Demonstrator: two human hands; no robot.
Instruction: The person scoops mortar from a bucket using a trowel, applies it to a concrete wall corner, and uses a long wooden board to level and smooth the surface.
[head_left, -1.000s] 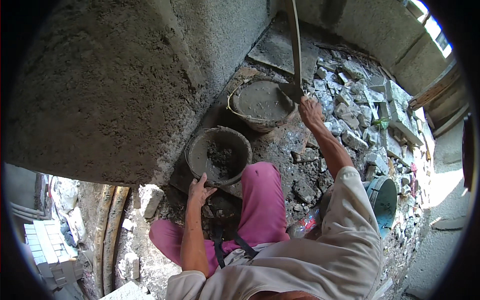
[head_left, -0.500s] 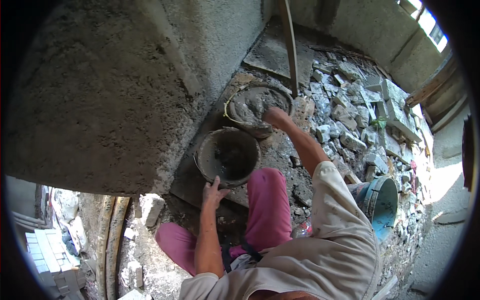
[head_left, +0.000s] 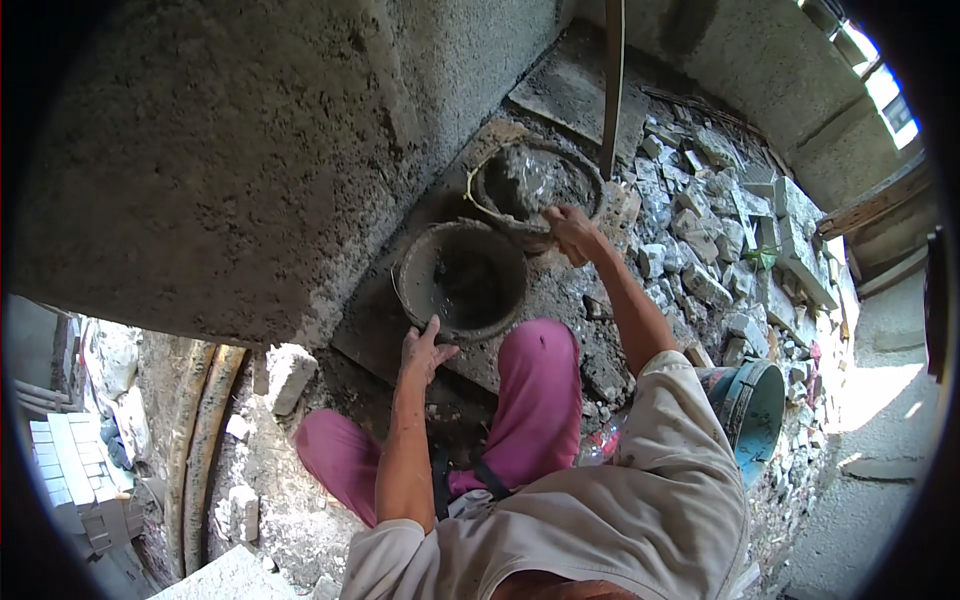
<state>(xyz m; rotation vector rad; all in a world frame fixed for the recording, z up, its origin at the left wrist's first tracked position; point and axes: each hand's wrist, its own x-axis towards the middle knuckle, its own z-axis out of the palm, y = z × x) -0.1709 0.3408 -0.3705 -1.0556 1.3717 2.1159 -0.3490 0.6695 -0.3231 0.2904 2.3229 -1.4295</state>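
My left hand (head_left: 424,352) holds the near rim of a mud-grey bucket (head_left: 412,292), one digit over the edge and another stretched along its outside. Dark, wet residue coats the inside of this bucket. Beyond it, slightly to the right, a wider round tub (head_left: 597,180) contains wet grey mortar (head_left: 500,180). Over the tub's near right edge, my right hand (head_left: 572,232) is closed round what looks like a trowel, a tan handle end showing below the fist. A shiny wet patch lies in the mortar ahead of the hand; whether it is the blade is unclear.
A rough concrete slab (head_left: 200,180) slopes at my left. A wooden post (head_left: 613,90) stands behind the tub. Broken bricks and rubble (head_left: 700,235) cover the right side. A blue bucket (head_left: 757,420) lies tilted by my right elbow; two poles (head_left: 200,440) lie at lower left.
My right hand has turned and drawn back toward the tub's near right rim. The shiny patch now shows in the mortar. My left hand stays at the near bucket; the whole view has shifted slightly.
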